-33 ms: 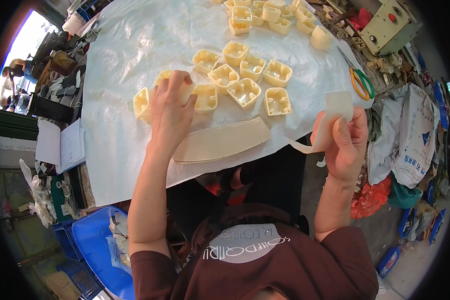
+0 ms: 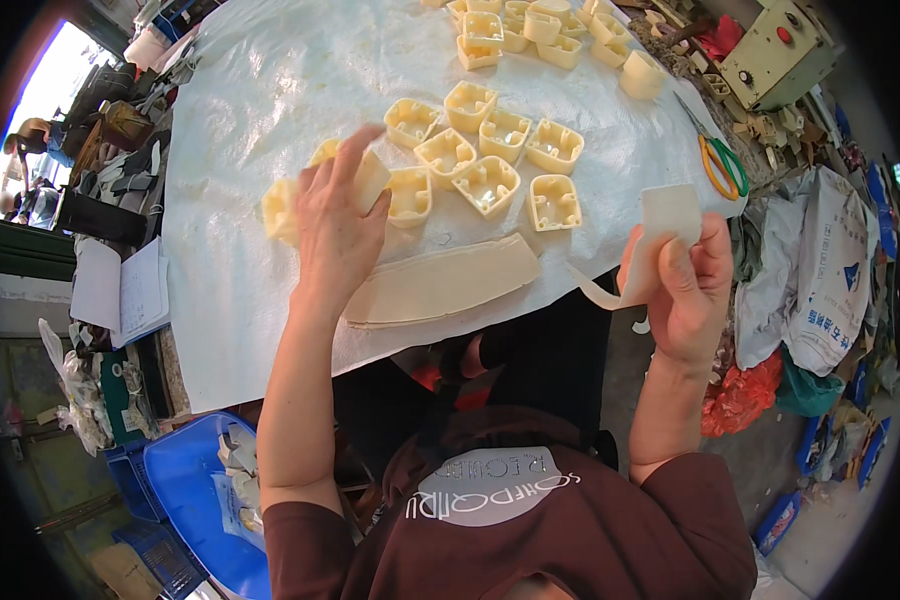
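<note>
My left hand point(image 2: 338, 215) curves around a cream, hollow plastic piece point(image 2: 371, 178), thumb on its near side and index finger raised. Part of that piece is hidden by the fingers. Another cream piece point(image 2: 280, 212), slightly blurred, sits just left of this hand. In my right hand point(image 2: 685, 285), a pale, flexible strip point(image 2: 672, 208) is pinched between thumb and fingers, its lower end curling to the left. Between the hands, a flat stack of similar beige strips point(image 2: 448, 283) lies along the table's near edge. Several open cream pieces point(image 2: 486, 186) with inner posts are grouped beyond it.
White sheeting point(image 2: 260, 100) covers the table. More cream pieces point(image 2: 560, 50) cluster at the far edge. Scissors point(image 2: 722, 165) with orange and green handles lie at the right, near a control box point(image 2: 782, 55). A blue bin point(image 2: 185, 470) stands at lower left, below an open notebook point(image 2: 120, 290).
My left index finger has straightened upward. The cream piece left of that hand has turned slightly. My right hand and its strip have shifted a little to the left.
</note>
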The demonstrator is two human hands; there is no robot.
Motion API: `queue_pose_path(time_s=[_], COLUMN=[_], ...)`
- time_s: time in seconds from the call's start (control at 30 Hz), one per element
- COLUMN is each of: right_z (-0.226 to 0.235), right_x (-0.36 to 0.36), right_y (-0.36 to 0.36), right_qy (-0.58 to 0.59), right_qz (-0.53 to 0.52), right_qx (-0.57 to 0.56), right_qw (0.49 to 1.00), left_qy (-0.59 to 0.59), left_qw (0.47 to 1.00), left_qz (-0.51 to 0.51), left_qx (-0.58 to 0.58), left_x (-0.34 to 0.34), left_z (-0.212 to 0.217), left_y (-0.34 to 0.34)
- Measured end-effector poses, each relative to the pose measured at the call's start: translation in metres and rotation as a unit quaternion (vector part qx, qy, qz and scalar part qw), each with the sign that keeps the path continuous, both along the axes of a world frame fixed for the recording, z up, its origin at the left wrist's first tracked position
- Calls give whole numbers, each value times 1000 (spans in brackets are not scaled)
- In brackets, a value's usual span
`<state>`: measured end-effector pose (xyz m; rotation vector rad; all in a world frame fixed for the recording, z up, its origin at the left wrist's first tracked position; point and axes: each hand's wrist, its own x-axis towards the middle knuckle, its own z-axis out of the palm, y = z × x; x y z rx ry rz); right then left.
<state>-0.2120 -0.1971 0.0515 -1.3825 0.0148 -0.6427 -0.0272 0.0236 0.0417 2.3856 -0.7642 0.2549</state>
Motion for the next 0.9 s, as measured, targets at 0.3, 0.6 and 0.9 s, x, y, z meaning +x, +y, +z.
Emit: queue_pose_path(time_s=[0.3,0.6,0.9], right_z=[12,31,30], right_x=[3,14,17], right_y=[26,56,70], right_qy=[74,150,170], right_qz=[73,206,254], right_qx=[-86,-233,-206], right_qw=[991,938,929], left_qy=[182,312,361], left_qw=[940,883,854], left_qz=[-114,-193,-183], left_qx=[-266,-292,-327], left_x=[-44,-100,-116], left_z=[22,9,2], left_y=[9,29,37])
